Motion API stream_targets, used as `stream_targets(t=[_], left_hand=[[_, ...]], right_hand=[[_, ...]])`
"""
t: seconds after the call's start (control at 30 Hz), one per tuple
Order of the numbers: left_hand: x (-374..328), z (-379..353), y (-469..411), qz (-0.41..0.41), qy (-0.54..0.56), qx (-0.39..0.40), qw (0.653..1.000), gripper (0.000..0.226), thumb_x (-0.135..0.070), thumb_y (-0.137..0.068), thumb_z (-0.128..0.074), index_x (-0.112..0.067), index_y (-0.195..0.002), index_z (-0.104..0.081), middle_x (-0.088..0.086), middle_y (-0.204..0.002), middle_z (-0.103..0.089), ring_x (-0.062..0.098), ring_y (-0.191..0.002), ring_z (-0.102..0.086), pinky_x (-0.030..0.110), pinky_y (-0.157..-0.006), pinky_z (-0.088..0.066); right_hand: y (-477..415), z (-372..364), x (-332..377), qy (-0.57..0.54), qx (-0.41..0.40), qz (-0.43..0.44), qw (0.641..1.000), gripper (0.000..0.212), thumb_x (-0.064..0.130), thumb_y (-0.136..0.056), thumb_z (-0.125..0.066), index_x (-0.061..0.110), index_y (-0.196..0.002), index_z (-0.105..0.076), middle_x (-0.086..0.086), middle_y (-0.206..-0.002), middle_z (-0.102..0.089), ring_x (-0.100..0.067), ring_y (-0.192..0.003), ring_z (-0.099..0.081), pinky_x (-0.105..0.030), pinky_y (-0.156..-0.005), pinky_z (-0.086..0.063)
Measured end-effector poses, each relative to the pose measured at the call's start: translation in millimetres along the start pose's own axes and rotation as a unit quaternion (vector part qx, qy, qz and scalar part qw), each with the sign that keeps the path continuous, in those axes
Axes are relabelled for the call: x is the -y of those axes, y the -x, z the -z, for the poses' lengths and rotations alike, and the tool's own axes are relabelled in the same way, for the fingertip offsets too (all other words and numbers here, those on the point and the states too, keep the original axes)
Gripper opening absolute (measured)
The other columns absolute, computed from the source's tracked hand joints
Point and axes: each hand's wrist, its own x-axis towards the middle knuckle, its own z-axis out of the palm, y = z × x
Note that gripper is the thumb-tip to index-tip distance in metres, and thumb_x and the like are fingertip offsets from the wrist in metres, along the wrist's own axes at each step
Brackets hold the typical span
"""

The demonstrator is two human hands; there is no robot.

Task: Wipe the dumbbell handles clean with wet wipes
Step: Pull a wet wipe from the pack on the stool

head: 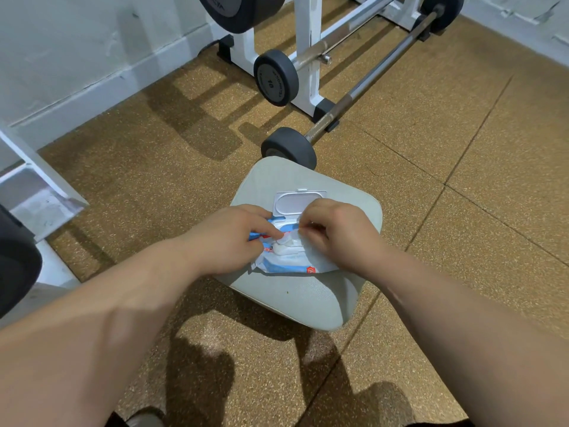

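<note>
The right hand (338, 232) pinches the top wipe (289, 241) at the mouth of the wet-wipe pack (292, 266). The left hand (228, 238) holds the pack down, fingers bent over its left edge. The pack lies on a grey padded seat (292, 303) at centre frame, its lid (298, 203) flipped open toward the top.

The wipe looks thin, limp and damp, and is likely to cling and tear, so a corner pinch suits it. The soft, light pack would probably lift unless pinned. The weight bar (369, 84) that needs cleaning lies on the floor in the upper middle of the frame, well apart from both hands.
</note>
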Motion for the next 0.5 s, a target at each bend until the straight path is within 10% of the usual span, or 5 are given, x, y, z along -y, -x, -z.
stream_targets(t=[0.27,0.5], left_hand=[[1.2,0.2,-1.5,0.015,0.011,0.002,1.000,0.045,-0.012,-0.090,-0.060,-0.041,-0.124,-0.069,-0.008,-0.148,-0.052,0.011,-0.136,-0.047,0.028,-0.113,-0.034],[-6.8,2.6,-0.5,0.016,-0.028,0.005,0.999,0.044,-0.014,-0.092,-0.059,-0.040,-0.126,-0.068,-0.008,-0.149,-0.051,0.012,-0.136,-0.047,0.023,-0.109,-0.034]], right_hand=[[4.4,17.0,-12.3,-0.307,-0.054,-0.212,0.926,0.011,0.007,-0.094,-0.061,0.010,-0.083,-0.062,-0.008,-0.074,-0.064,-0.012,-0.068,-0.054,-0.031,-0.069,-0.045],[3.3,8.8,-5.7,-0.090,-0.040,-0.126,0.987,0.012,0.018,-0.084,-0.076,0.009,-0.080,-0.070,-0.006,-0.075,-0.063,-0.018,-0.070,-0.055,-0.036,-0.070,-0.046]])
